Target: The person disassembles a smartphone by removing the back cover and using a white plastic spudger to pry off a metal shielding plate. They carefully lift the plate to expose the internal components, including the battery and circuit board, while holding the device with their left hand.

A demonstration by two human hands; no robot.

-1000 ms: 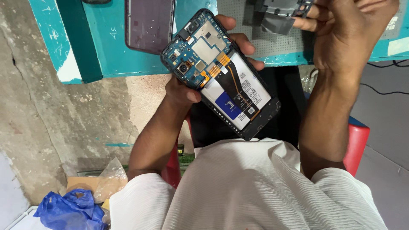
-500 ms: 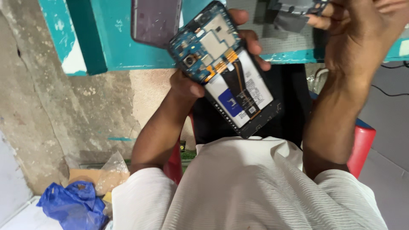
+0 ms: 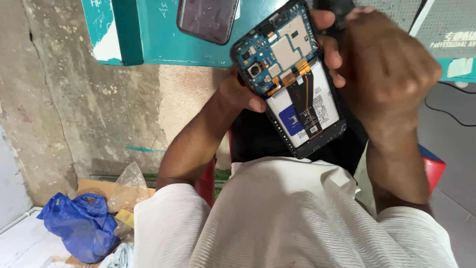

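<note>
Opened phone (image 3: pixel 292 79) is held up in front of the teal surface (image 3: pixel 148 34), back cover off, internals facing the camera. Left hand (image 3: pixel 248 94) grasps it from behind and along the edges: thumb lies on the lower left rim near the camera module, fingertips (image 3: pixel 331 54) wrap over the right edge. Right hand (image 3: pixel 391 69) sits just beside the phone's upper right corner, loosely clenched, back of the hand toward the camera; cannot tell whether it holds a tool, as the fingers are turned away. Exposed: blue circuit board (image 3: pixel 270 52) with metal shields in the upper half, white battery (image 3: pixel 305 111) in the lower half, a dark flex strip with orange cables running down over the battery. Judged state of work: opening is done, since the rear shell is gone and board and battery are laid bare; board, battery and flex all look seated in the frame, so any removal or swap of parts appears not yet done. A separate dark phone-shaped piece (image 3: pixel 208 20) lies on the teal surface above, apart from the held phone. On the floor lower left: blue plastic bag (image 3: pixel 79 226).
</note>
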